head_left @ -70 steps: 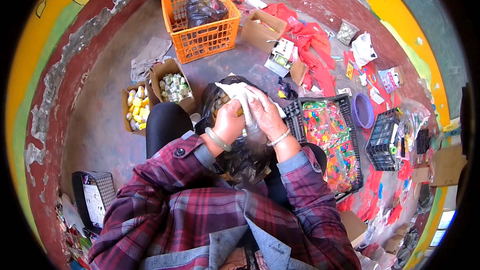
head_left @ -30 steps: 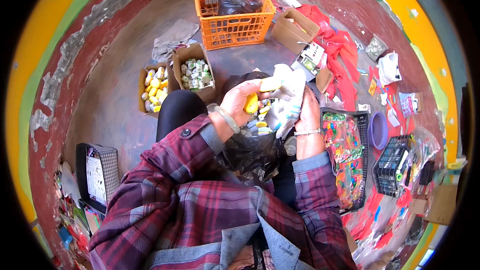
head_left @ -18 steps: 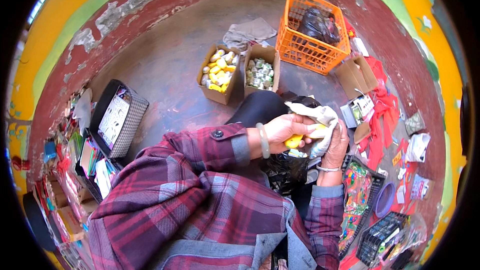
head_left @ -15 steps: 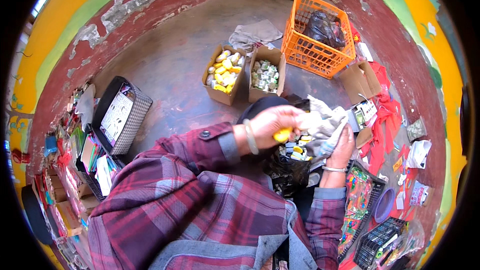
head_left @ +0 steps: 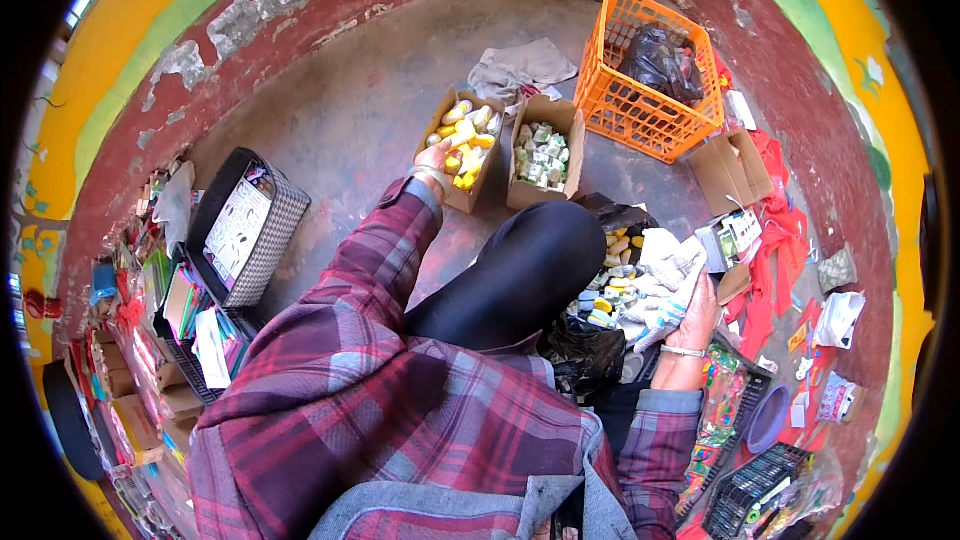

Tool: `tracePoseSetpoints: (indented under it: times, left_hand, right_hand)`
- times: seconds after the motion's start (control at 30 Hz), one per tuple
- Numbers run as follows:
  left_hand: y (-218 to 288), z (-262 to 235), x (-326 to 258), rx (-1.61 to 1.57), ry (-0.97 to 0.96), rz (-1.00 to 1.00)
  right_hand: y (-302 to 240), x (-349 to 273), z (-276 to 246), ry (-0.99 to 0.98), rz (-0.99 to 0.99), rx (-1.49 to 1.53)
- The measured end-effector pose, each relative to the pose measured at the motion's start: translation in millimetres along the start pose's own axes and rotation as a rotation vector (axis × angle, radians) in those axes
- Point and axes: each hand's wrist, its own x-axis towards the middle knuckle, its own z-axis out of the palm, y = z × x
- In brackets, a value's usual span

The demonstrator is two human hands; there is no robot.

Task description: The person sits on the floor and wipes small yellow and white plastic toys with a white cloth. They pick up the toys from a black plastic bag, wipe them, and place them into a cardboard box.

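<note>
At the rim of a cardboard box (head_left: 462, 202), my left hand (head_left: 434, 160) reaches to rounded yellow-and-white pieces (head_left: 466, 145) heaped inside. Its fingers are partly hidden, so whether they hold a piece cannot be made out. On the right, my right hand (head_left: 697, 318) is closed on a crumpled white and grey cloth (head_left: 668, 262). This cloth lies against a black plastic bag (head_left: 585, 355) holding more yellow, white and grey pieces (head_left: 610, 295). My bent knee in black (head_left: 510, 270) rises between the box and the bag.
A second cardboard box (head_left: 545, 155) holds small green-and-white pieces. Behind it stand an orange crate (head_left: 650, 130) with a black bag inside and a grey rag (head_left: 525, 68). A checkered basket (head_left: 265, 240) is at left; a black tray (head_left: 735, 380) of colourful packets lies at right.
My left hand has moved from beside the cloth, where it held a yellow-and-white piece, forward and left to the cardboard box. My right hand still holds the cloth.
</note>
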Motion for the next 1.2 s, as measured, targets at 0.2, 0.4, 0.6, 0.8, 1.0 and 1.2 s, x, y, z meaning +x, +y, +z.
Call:
tracePoseSetpoints:
  times: [0.2,0.4,0.6,0.8,1.0,1.2]
  left_hand:
    - [-7,26,-46,-0.234,-0.449,-0.345]
    - [11,90,-178,0.039,-1.032,-0.257]
    - [-32,119,-282,0.482,-1.217,-0.014]
    - [-105,107,-292,0.619,-1.264,0.136]
    - [-114,97,-277,0.375,-1.163,-0.557]
    - [-99,104,-280,0.318,-1.225,-0.776]
  right_hand:
    - [6,4,-8,-0.002,0.045,-0.023]
    - [1,-2,0,-0.044,0.036,-0.037]
    - [-12,-9,6,-0.135,-0.009,0.216]
    - [-21,-17,7,-0.296,-0.118,0.047]
    - [-23,-27,21,-0.448,-0.158,-0.216]
    - [-26,-29,19,-0.415,-0.347,-0.412]
